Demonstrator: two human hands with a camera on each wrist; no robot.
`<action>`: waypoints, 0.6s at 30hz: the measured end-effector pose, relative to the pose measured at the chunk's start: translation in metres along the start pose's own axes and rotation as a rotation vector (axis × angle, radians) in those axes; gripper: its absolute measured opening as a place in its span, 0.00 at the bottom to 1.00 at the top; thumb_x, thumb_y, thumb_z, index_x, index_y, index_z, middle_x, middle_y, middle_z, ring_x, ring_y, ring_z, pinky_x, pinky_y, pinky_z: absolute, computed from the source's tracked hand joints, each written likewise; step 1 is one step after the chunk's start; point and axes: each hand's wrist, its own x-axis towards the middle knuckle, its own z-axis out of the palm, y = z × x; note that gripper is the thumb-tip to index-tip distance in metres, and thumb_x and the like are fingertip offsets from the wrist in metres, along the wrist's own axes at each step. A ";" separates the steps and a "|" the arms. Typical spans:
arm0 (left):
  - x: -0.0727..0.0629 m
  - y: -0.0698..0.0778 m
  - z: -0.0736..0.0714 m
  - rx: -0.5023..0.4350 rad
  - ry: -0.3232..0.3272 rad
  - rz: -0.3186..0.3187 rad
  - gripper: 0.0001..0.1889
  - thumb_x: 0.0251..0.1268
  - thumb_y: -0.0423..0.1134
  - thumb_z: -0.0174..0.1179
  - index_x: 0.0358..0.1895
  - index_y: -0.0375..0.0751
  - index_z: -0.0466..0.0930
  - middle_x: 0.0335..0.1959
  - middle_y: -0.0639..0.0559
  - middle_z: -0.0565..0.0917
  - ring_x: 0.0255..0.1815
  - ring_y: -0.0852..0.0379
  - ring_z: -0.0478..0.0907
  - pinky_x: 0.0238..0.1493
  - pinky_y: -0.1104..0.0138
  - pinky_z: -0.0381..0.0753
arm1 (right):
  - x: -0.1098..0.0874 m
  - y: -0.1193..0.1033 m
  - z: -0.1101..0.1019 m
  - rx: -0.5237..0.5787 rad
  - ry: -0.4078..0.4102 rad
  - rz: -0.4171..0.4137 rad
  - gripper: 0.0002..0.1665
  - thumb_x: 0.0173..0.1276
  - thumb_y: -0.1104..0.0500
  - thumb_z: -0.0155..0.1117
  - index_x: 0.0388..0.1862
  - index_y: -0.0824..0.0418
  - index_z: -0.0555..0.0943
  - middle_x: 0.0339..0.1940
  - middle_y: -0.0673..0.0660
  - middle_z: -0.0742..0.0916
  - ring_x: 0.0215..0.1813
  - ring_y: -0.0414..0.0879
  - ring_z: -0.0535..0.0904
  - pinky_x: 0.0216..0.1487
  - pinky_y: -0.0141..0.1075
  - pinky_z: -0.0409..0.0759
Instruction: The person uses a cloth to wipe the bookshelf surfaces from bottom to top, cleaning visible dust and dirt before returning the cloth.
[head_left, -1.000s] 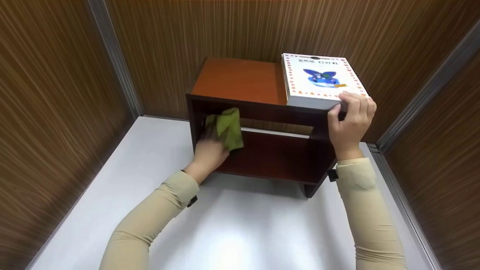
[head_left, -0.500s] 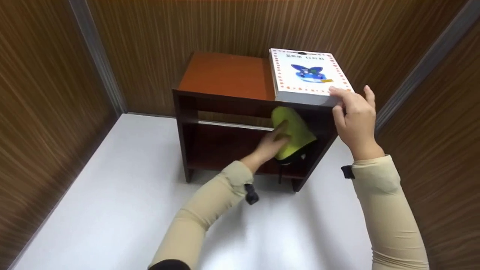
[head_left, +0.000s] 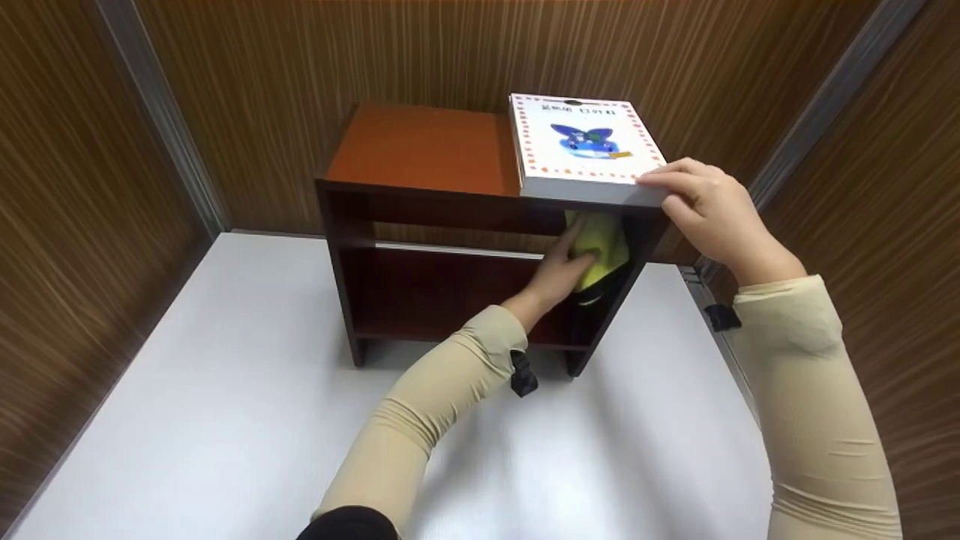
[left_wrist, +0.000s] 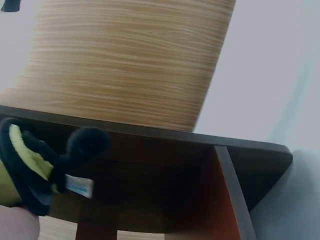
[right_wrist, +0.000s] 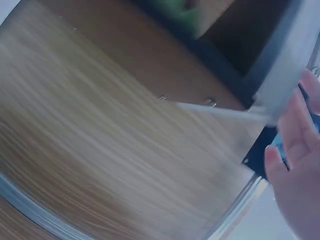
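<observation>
My left hand (head_left: 559,277) reaches into the right side of a dark brown shelf unit (head_left: 427,184) and grips a yellow-green cloth (head_left: 609,247). In the left wrist view the cloth's dark trim (left_wrist: 35,195) and a white tag (left_wrist: 80,186) show, with a bit of the hand at the lower left corner. The cloth is up by the right side panel, partly hidden under the top board. My right hand (head_left: 712,210) rests its fingertips on the front right corner of a thick white picture book (head_left: 540,161), thumb near the top board's front edge.
The book lies flat on the right part of the orange-brown top (head_left: 427,146). A lower board (head_left: 435,292) spans the unit. Wood-grain walls (head_left: 262,112) with grey metal corner strips (head_left: 169,135) surround the white surface (head_left: 247,375) that it stands on.
My left hand has carried the cloth from the left inner side of the shelf unit across to the right. My right hand has loosened from the corner to fingertips. The view has shifted rightward.
</observation>
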 end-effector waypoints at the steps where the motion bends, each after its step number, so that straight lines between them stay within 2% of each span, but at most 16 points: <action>1: 0.000 0.001 0.000 0.003 0.004 0.004 0.37 0.63 0.34 0.55 0.74 0.49 0.49 0.74 0.50 0.52 0.65 0.58 0.60 0.61 0.69 0.61 | 0.001 0.002 -0.001 0.015 -0.005 0.004 0.22 0.63 0.70 0.48 0.49 0.58 0.84 0.45 0.56 0.83 0.43 0.49 0.73 0.41 0.39 0.66; 2: 0.000 0.001 0.001 0.018 -0.001 0.005 0.38 0.63 0.36 0.54 0.74 0.48 0.47 0.74 0.49 0.52 0.67 0.58 0.56 0.63 0.69 0.58 | 0.001 0.004 -0.002 0.038 -0.009 0.008 0.22 0.63 0.70 0.48 0.48 0.57 0.84 0.45 0.55 0.83 0.42 0.45 0.72 0.40 0.36 0.66; 4: 0.001 0.004 0.005 0.057 -0.032 0.002 0.39 0.65 0.39 0.54 0.75 0.50 0.42 0.73 0.45 0.53 0.64 0.55 0.61 0.62 0.69 0.60 | 0.002 0.007 -0.003 0.085 -0.022 0.007 0.21 0.64 0.70 0.47 0.48 0.58 0.84 0.44 0.54 0.84 0.40 0.40 0.71 0.37 0.30 0.64; 6: 0.003 0.006 0.008 0.134 -0.092 0.013 0.40 0.66 0.42 0.53 0.75 0.52 0.38 0.73 0.44 0.53 0.62 0.54 0.64 0.61 0.68 0.62 | 0.001 0.010 -0.003 0.133 -0.037 0.006 0.22 0.64 0.71 0.47 0.48 0.58 0.84 0.46 0.53 0.84 0.39 0.37 0.69 0.36 0.28 0.63; 8: 0.006 0.009 0.008 0.221 -0.155 -0.003 0.41 0.67 0.48 0.52 0.75 0.55 0.35 0.73 0.45 0.52 0.62 0.54 0.65 0.61 0.67 0.62 | -0.001 0.013 -0.002 0.185 -0.051 0.004 0.22 0.65 0.71 0.46 0.50 0.58 0.83 0.48 0.53 0.83 0.41 0.36 0.69 0.36 0.28 0.63; 10: 0.009 0.010 0.006 0.304 -0.197 -0.037 0.43 0.66 0.53 0.52 0.75 0.57 0.34 0.74 0.49 0.49 0.66 0.55 0.60 0.64 0.67 0.59 | -0.004 0.016 -0.002 0.221 -0.063 -0.001 0.24 0.66 0.71 0.45 0.53 0.57 0.82 0.52 0.52 0.81 0.46 0.36 0.69 0.40 0.28 0.63; 12: 0.010 0.008 0.002 0.352 -0.233 -0.063 0.44 0.64 0.54 0.54 0.75 0.57 0.34 0.74 0.49 0.49 0.67 0.55 0.59 0.65 0.66 0.57 | -0.006 0.019 0.000 0.249 -0.066 -0.008 0.26 0.66 0.71 0.43 0.55 0.55 0.81 0.55 0.51 0.79 0.51 0.37 0.69 0.43 0.29 0.62; 15: 0.011 0.000 -0.003 0.348 -0.252 -0.065 0.46 0.61 0.46 0.58 0.75 0.52 0.35 0.73 0.45 0.52 0.65 0.55 0.62 0.63 0.68 0.59 | -0.009 0.023 0.000 0.275 -0.065 -0.007 0.27 0.67 0.71 0.42 0.56 0.53 0.80 0.58 0.50 0.78 0.56 0.37 0.67 0.46 0.29 0.60; 16: 0.011 -0.004 -0.004 0.315 -0.240 -0.057 0.47 0.61 0.42 0.58 0.75 0.50 0.35 0.73 0.44 0.51 0.64 0.56 0.62 0.63 0.69 0.59 | -0.010 0.024 0.001 0.283 -0.063 -0.006 0.27 0.67 0.71 0.42 0.57 0.52 0.80 0.59 0.50 0.78 0.56 0.37 0.67 0.46 0.30 0.59; 18: 0.011 -0.011 -0.008 0.240 -0.168 -0.049 0.46 0.60 0.36 0.58 0.75 0.44 0.36 0.72 0.40 0.53 0.64 0.55 0.62 0.62 0.70 0.60 | -0.011 0.027 0.000 0.293 -0.064 0.004 0.27 0.67 0.71 0.42 0.57 0.52 0.80 0.60 0.50 0.77 0.55 0.37 0.66 0.46 0.30 0.59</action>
